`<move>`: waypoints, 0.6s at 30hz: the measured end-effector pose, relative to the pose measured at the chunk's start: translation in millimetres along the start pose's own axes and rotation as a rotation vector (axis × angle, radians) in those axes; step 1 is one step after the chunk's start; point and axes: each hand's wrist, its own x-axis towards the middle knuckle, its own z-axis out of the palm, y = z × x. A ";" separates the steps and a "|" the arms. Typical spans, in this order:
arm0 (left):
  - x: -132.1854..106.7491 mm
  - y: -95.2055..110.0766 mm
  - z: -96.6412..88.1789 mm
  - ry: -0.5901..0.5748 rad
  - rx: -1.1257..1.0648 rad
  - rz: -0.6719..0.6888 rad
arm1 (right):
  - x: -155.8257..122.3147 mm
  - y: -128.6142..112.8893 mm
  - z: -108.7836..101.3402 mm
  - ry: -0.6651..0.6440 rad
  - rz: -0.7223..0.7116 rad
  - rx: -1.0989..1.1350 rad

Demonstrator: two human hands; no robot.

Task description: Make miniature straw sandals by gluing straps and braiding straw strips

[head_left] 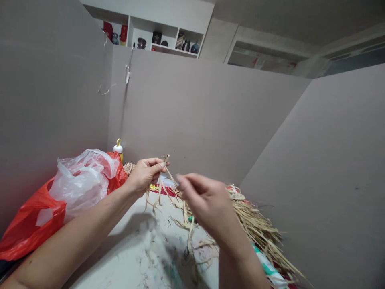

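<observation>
Pinched between the thumb and fingers of my left hand (148,172) is a small knot of dry straw strands (166,157), held up above the table. Loose ends of the straw hang below that hand. One strand runs from the knot down to my right hand (206,196), whose thumb and fingertips are closed on it. My right hand is slightly blurred. Below and beside it, more pale straw strips dangle or lie over the table. To the right lies a thick bundle of dry straw (258,224).
A white stained tabletop (129,249) spreads beneath my hands. At left sit a red plastic bag (33,224), a clear plastic bag (82,176) and a white-capped bottle (118,148). Grey partitions (192,112) enclose the table. Shelves (168,26) with small items stand beyond.
</observation>
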 end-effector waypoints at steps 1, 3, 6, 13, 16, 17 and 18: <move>-0.4 1.4 -0.6 -0.024 -0.002 -0.007 | 1.1 2.4 -5.2 0.125 0.040 0.081; -2.2 2.7 0.3 -0.065 0.001 -0.025 | 5.9 9.5 -8.3 0.232 0.098 0.188; -5.9 1.1 4.4 -0.107 0.015 -0.041 | 15.6 21.0 1.8 -0.003 0.105 0.340; -8.2 -1.6 6.1 -0.175 0.146 0.005 | 24.2 37.8 15.7 -0.371 0.127 0.504; -9.1 2.1 5.5 -0.260 0.208 -0.002 | 24.1 46.1 12.1 -0.438 0.147 0.515; -9.4 3.4 5.4 -0.283 0.214 -0.017 | 24.3 48.4 11.2 -0.465 0.164 0.529; -9.7 4.4 5.3 -0.296 0.215 -0.035 | 24.6 50.3 10.5 -0.489 0.182 0.548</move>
